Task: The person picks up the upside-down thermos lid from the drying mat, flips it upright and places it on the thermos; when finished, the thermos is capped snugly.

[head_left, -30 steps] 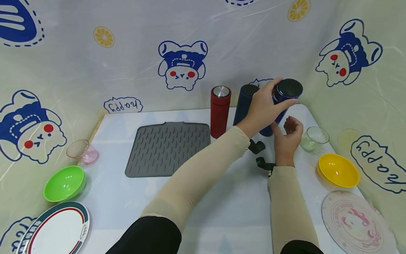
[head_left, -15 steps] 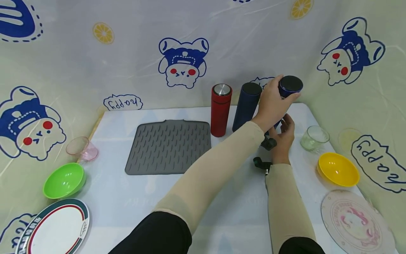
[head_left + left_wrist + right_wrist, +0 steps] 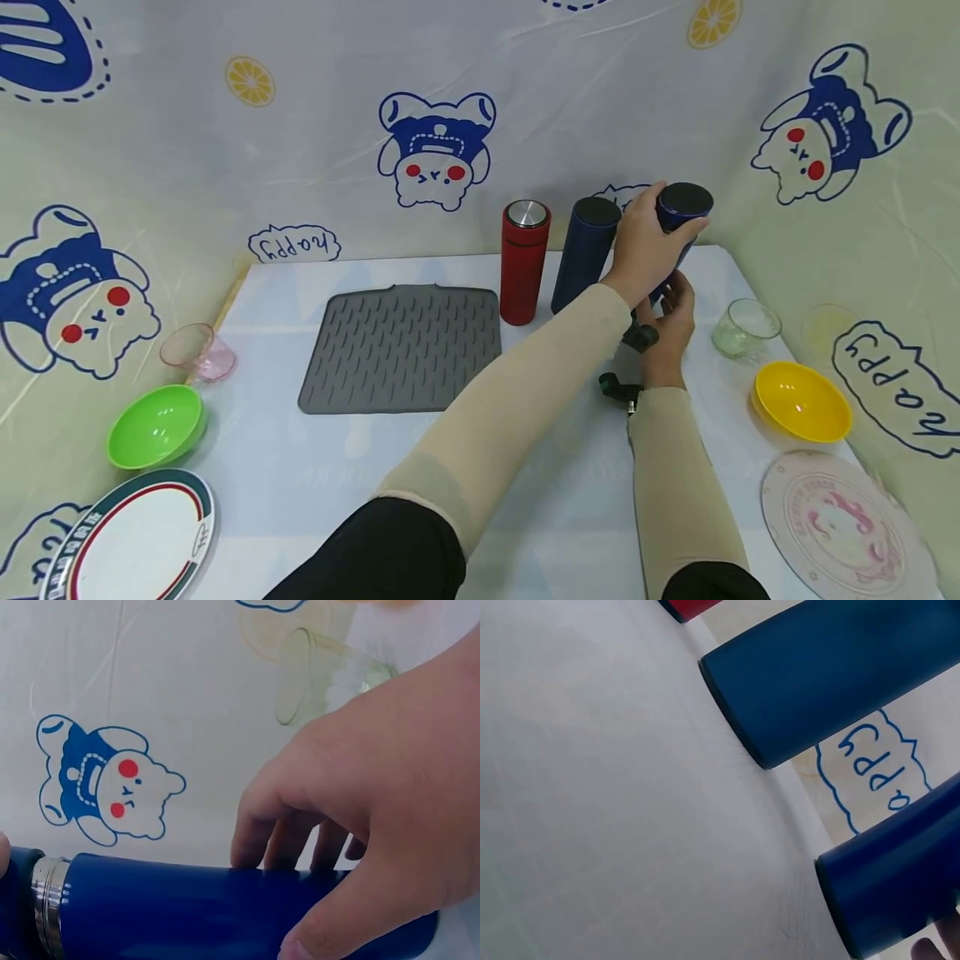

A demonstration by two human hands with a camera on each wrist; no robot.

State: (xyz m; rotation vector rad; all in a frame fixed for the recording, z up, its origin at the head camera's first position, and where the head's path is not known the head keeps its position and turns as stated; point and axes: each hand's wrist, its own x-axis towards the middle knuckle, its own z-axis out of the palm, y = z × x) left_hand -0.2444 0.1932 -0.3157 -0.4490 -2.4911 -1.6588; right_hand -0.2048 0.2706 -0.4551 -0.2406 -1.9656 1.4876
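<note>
My left hand reaches across from the left and grips the dark-topped lid of a blue thermos. Below it, my right hand holds the body. In the left wrist view, the right hand has its thumb and fingers on opposite sides of the thermos body; a silver band shows between body and lid. One left fingertip shows at that view's edge. From the right wrist, the thermos appears at the lower right, with right-hand fingers beside it.
A dark blue flask and a red one stand left of the thermos. Farther left lies a grey ridged mat. Green glass, yellow bowl and pink-patterned plate are right; pink glass, green bowl and white plate left.
A second ago my right hand was loosely curled beside the thermos; it has moved up and left onto the body. My left hand has shifted slightly right around the lid. The last half second shows little movement.
</note>
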